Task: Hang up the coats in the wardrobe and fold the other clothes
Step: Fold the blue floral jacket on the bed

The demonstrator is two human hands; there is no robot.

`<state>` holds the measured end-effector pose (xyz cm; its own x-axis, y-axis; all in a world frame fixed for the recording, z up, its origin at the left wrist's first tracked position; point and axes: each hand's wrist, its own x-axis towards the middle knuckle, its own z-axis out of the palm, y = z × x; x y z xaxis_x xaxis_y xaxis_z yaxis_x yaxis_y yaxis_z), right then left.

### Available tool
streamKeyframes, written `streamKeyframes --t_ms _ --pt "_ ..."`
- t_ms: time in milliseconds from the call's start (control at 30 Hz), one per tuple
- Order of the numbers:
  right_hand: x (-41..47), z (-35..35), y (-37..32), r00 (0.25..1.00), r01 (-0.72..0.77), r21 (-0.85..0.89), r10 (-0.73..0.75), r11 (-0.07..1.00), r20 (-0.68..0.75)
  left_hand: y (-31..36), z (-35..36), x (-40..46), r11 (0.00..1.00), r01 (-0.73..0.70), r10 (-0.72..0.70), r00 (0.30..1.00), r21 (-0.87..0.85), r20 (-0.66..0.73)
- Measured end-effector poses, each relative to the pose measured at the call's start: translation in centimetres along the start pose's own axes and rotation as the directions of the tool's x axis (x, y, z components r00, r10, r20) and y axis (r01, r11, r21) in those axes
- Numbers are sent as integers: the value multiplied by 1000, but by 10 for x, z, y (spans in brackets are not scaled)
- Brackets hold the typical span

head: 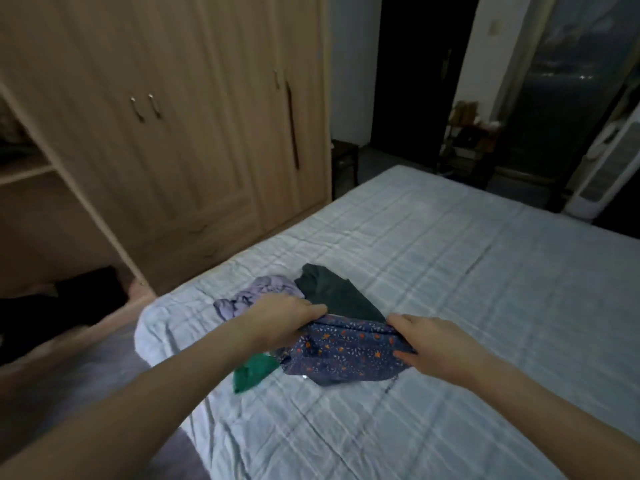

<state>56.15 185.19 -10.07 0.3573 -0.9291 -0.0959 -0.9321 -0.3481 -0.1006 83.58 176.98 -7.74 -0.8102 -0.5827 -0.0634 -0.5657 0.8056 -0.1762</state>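
Nearest to me, both bare forearms reach forward over the near edge of the bed (450, 271), which carries a pale blue checked cover, creased at the near corner. My left hand (280, 318) has its fingers curled over the upper left edge of the patterned blue garment (346, 348), bunching the cloth under the palm. My right hand (429, 341) grips the same garment at its right end, thumb on the near side and fingers folded over the far side, so the cloth is drawn taut between the two hands. The garment is dark blue with small white flecks and orange spots; its lower part lies crumpled on the cover. A green garment (254, 372) lies touching its lower left edge, partly under my left forearm. Just beyond my left hand sits a crumpled lilac garment (249, 294), and beside it, to the right, a dark grey-green garment (332, 292) lies spread flat, its near edge tucked behind the patterned one. All four pieces lie together near the left corner of the bed. Further off on the left stands the wardrobe (166, 116), light wood; its middle and right doors are closed, and an open section at far left shows a shelf. A white upright appliance (602, 168) stands at far right, beyond the bed.
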Motion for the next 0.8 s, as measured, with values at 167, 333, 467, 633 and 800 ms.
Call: streamKeyframes --t_ms 167,333,467,633,800 --pt "59 -42 -80 986 147 -75 -153 986 -73 -52 -35 -98 954 294 -297 952 57 76" --pt "111 -65 -196 934 314 -188 -338 931 -113 -93 -52 -222 859 509 -512 851 59 116" --pt "144 -81 -306 868 461 -193 -485 866 -104 -118 -61 -340 771 629 -637 761 104 121" --pt "171 -102 -429 785 575 -195 -603 794 -142 -143 -77 -466 670 738 -742 661 77 116" --pt "189 -114 -533 713 649 -213 -682 730 -165 -159 -91 -564 557 821 -830 551 127 82"
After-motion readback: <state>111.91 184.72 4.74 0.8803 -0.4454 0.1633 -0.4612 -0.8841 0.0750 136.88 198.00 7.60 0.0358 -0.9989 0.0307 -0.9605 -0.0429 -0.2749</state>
